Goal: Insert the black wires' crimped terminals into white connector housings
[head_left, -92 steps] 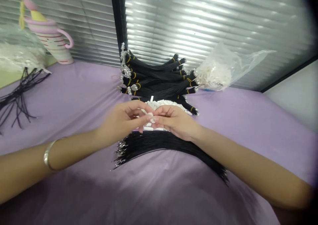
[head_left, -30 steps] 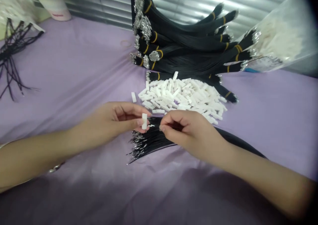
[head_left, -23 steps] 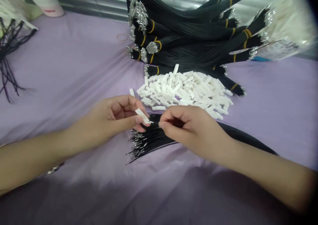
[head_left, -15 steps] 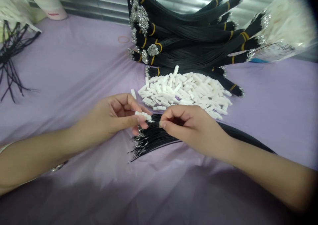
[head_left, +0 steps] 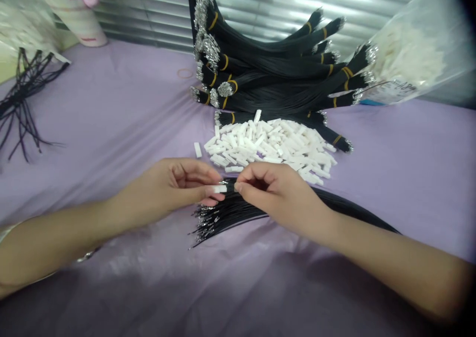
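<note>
A purple cloth (head_left: 141, 113), softly creased, covers the table back to metal blinds (head_left: 145, 14), with a pale cup (head_left: 74, 14) and 2 clear bags, left (head_left: 22, 19) and right (head_left: 409, 64), along that far edge. Dark handwriting on the right bag seems to include "A89"; the cup's small red print is too blurred to read. Banded black cords (head_left: 275, 89) lie behind a heap of white blocks (head_left: 275, 146); loose cords (head_left: 238, 205) lie beneath the hands. The left hand (head_left: 182, 183) clamps 1 white block (head_left: 219, 189) between thumb and fingers, just beside the right hand (head_left: 275, 190), whose thumb and forefinger press together, perhaps on a cord; I cannot tell. Cloth stretches from the forearms to the bottom of the view.
</note>
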A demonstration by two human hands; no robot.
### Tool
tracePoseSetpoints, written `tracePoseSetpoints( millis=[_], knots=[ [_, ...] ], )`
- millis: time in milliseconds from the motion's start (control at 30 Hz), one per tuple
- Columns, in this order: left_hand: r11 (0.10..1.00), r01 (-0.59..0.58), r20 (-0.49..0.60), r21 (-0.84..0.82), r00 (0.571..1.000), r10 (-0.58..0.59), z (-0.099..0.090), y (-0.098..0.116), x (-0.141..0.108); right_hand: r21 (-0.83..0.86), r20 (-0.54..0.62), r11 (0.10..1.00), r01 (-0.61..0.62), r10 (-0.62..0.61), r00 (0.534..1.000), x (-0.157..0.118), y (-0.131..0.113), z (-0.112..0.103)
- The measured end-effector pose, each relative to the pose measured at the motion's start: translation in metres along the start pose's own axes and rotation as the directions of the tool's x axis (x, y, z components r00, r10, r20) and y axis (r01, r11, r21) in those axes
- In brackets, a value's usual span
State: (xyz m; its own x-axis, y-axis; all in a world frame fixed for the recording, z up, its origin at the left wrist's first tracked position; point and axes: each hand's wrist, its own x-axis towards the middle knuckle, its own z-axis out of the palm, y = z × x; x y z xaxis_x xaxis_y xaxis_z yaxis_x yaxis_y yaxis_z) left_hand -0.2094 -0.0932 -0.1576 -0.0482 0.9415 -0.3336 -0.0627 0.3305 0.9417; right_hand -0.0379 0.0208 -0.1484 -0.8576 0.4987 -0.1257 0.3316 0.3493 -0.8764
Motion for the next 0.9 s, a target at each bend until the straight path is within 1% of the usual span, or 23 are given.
tracePoseSetpoints(
  millis=[33,67,100,133,167,200,233,267,300,333,367,433,467,500,567,633,700,800,900],
  knots=[
    [0.994,-0.048,-0.005,0.1,0.999,0.049,0.001,0.002,-0.002,0.006,0.003,1.0,0.003,-0.003,1.0,0.0,0.0,0.0],
    [0.961,-0.134,0.006,0.242,0.991,0.137,0.003,0.004,-0.004,0.015,0.004,1.0,0.005,-0.005,1.0,-0.001,0.0,0.0],
    [0.883,-0.239,0.034,0.404,0.968,0.247,0.004,0.006,-0.007,0.023,0.004,1.0,0.006,-0.006,1.0,-0.001,0.001,0.0],
    [0.76,-0.34,0.076,0.554,0.93,0.36,0.005,0.008,-0.01,0.031,0.005,1.0,0.004,-0.004,1.0,-0.001,0.001,0.0],
    [0.622,-0.411,0.124,0.667,0.884,0.451,0.006,0.009,-0.013,0.037,0.007,0.999,0.001,-0.001,1.0,-0.002,0.0,0.0],
    [0.505,-0.446,0.163,0.739,0.846,0.509,0.007,0.01,-0.015,0.041,0.01,0.999,0.001,-0.001,1.0,-0.002,0.0,0.0],
    [0.437,-0.455,0.183,0.776,0.825,0.535,0.008,0.011,-0.017,0.042,0.013,0.999,0.002,-0.002,1.0,-0.002,0.0,0.0],
    [0.424,-0.444,0.183,0.79,0.83,0.527,0.008,0.012,-0.018,0.041,0.016,0.999,0.004,-0.005,1.0,-0.002,0.001,0.0],
    [0.457,-0.419,0.164,0.784,0.851,0.499,0.007,0.012,-0.018,0.042,0.017,0.999,0.006,-0.006,1.0,-0.002,0.001,0.0],
    [0.531,-0.386,0.13,0.754,0.881,0.455,0.006,0.012,-0.018,0.047,0.016,0.999,0.007,-0.008,1.0,-0.001,0.001,0.0],
    [0.635,-0.341,0.088,0.693,0.915,0.395,0.006,0.012,-0.017,0.056,0.013,0.998,0.009,-0.009,1.0,-0.001,0.002,0.0],
    [0.857,-0.212,0.017,0.47,0.973,0.231,0.005,0.013,-0.016,0.08,0.009,0.997,0.007,-0.008,1.0,-0.001,0.003,0.001],
    [0.935,-0.137,0.004,0.327,0.99,0.144,0.005,0.013,-0.015,0.091,0.006,0.996,0.01,-0.011,1.0,-0.001,0.004,0.001],
    [0.98,-0.062,0.003,0.186,0.998,0.063,0.005,0.013,-0.014,0.099,0.002,0.995,0.016,-0.016,1.0,-0.002,0.004,0.001],
    [0.998,0.056,0.01,-0.036,0.998,-0.056,0.006,0.012,-0.013,0.108,0.0,0.994,0.029,-0.029,1.0,-0.002,0.005,0.001],
    [0.98,0.121,0.017,-0.16,0.993,-0.119,0.007,0.009,-0.012,0.111,0.004,0.993,0.036,-0.036,0.999,-0.003,0.004,0.0],
    [0.969,0.144,0.037,-0.202,0.989,-0.14,0.007,0.006,-0.011,0.111,0.012,0.994,0.023,-0.025,1.0,-0.003,0.002,0.0],
    [0.965,0.168,0.054,-0.204,0.986,-0.16,0.006,0.005,-0.009,0.119,0.016,0.993,-0.001,-0.001,1.0,-0.003,-0.001,0.001],
    [0.958,0.196,0.022,-0.208,0.981,-0.195,0.006,0.008,-0.009,0.14,0.016,0.99,-0.006,0.004,1.0,-0.004,-0.002,0.002]
  ],
)
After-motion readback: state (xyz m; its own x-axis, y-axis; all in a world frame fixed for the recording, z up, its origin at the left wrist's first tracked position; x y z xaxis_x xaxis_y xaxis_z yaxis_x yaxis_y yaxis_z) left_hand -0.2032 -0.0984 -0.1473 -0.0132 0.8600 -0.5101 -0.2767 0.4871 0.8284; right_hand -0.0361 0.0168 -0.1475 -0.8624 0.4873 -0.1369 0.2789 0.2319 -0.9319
